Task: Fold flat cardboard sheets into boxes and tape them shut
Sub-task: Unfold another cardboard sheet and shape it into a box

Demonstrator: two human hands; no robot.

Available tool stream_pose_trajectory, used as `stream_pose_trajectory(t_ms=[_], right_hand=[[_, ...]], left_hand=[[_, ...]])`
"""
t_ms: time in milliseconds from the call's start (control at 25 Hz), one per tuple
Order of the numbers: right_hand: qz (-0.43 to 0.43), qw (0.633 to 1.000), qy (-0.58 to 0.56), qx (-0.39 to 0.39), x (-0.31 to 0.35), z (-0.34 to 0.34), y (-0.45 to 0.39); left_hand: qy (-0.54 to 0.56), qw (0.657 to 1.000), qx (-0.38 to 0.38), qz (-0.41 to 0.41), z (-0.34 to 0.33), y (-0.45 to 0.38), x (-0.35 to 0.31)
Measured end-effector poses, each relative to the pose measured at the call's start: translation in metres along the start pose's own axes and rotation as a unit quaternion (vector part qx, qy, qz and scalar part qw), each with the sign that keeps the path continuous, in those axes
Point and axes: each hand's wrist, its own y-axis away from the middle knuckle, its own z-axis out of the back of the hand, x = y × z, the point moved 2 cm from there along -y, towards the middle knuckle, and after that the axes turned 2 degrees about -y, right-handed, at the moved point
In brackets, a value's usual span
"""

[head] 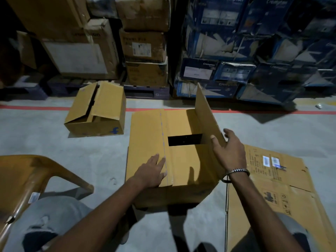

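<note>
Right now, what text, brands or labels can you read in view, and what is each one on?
"Crompton": blue cartons stacked at the back right.
Blue "f" logo: small box on the floor.
Brown stacked cartons: print too blurred to read.
Flat cardboard sheet: stickers and print too small to read.
Chair sticker: unreadable.

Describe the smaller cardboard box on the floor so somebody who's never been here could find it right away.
Start at the red line painted across the grey floor, in front of the stacked cartons. The smaller box sits across that line, left of the larger box under the person's hands. Nobody is touching it, its top flaps are only partly closed with a dark gap between them, and a blue mark shows on its near side.
</note>
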Motion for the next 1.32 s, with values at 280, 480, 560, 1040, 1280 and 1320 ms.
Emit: stream_pose_trajectory(t_ms=[280, 480, 560, 1040, 1280, 1320], right_hand=[[0.063, 0.979, 0.069, 0.18, -0.013, -0.068, 0.007], [-0.009, 0.946, 0.207, 0.249, -0.046, -0.107, -0.002], [-0.095, 0.942, 0.2, 0.25, -0.065, -0.116, -0.005], [-0.219, 0.929, 0.144, 0.26, -0.077, -0.131, 0.03], [-0.217, 0.93, 0.201, 0.217, -0.078, -0.143, 0.032], [-0.219, 0.929, 0.209, 0.212, -0.076, -0.146, 0.031]], left_hand=[[-0.022, 0.999, -0.018, -0.015, -0.005, -0.005, 0.01], [0.06, 0.992, -0.023, 0.111, -0.008, -0.003, 0.024], [0.137, 0.969, -0.01, 0.208, -0.012, -0.001, 0.034], [0.208, 0.924, 0.005, 0.321, -0.031, 0.018, 0.045], [0.162, 0.934, -0.033, 0.318, -0.038, 0.01, 0.036], [0.157, 0.934, -0.035, 0.319, -0.038, 0.008, 0.035]])
